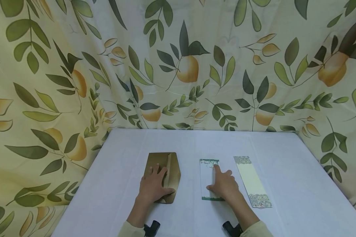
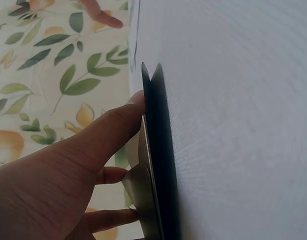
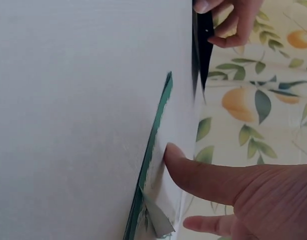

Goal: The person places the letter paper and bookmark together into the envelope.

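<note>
A brown envelope (image 1: 174, 174) is lain upon by the left hand (image 1: 152, 187), whose fingers are spread loosely over it rather than clasped around it; the envelope is partly covered by the palm, and its pointed side is seen to the right of the thumb. The thumb is rested against its face. Well apart, to the right of that grip, a white card with green borders (image 1: 207, 176) is touched by the right hand (image 1: 226, 185): the index finger is stretched to its upper right edge, the thumb is set on its lower part, and the card is not clasped. In the right wrist view, a small raised flap is seen by the green edge, below that thumb. Just beside the right hand, on its right, a pale yellow strip with patterned ends (image 1: 252, 181) is laid slantwise. All three are supported, beneath both hands, by a white table (image 1: 121, 164).
</note>
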{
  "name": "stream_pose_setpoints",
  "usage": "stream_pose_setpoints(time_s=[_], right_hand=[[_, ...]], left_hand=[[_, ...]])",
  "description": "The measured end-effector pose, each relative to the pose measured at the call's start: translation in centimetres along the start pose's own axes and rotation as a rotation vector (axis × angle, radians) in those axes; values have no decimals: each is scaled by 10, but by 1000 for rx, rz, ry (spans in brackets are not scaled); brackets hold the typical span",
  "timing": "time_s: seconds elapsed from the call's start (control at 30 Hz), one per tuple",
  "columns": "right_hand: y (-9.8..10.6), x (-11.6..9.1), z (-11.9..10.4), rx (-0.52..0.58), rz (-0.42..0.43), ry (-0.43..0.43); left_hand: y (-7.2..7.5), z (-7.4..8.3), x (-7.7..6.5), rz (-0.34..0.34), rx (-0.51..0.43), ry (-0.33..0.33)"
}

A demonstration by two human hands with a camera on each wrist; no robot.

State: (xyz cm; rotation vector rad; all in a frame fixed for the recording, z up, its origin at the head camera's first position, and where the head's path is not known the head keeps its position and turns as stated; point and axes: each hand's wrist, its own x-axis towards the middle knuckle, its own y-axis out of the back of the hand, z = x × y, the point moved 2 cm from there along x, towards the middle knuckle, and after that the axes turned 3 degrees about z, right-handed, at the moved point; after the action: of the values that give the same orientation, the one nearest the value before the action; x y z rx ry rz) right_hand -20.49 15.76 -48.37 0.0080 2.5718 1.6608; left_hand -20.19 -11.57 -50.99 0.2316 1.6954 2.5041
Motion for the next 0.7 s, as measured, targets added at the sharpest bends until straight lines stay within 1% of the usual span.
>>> stream_pose_setpoints(time_s=[0.2,0.33,0.4,0.47,0.6,0.7], right_hand=[[0,4,4,78,-48,-37],[1,6,7,132,-63,-55],[1,7,8,139,-69,-47],[1,9,9,131,-74,-22],[0,14,9,98,-55,68],[2,16,9,124,-20,111]], left_hand=[[1,1,-1,12,-41,3],[1,1,0,21,-22,2],[0,0,1,24,-14,1],[0,0,1,24,-12,0],[2,1,0,28,-20,-7],[3,1,0,28,-26,-8]])
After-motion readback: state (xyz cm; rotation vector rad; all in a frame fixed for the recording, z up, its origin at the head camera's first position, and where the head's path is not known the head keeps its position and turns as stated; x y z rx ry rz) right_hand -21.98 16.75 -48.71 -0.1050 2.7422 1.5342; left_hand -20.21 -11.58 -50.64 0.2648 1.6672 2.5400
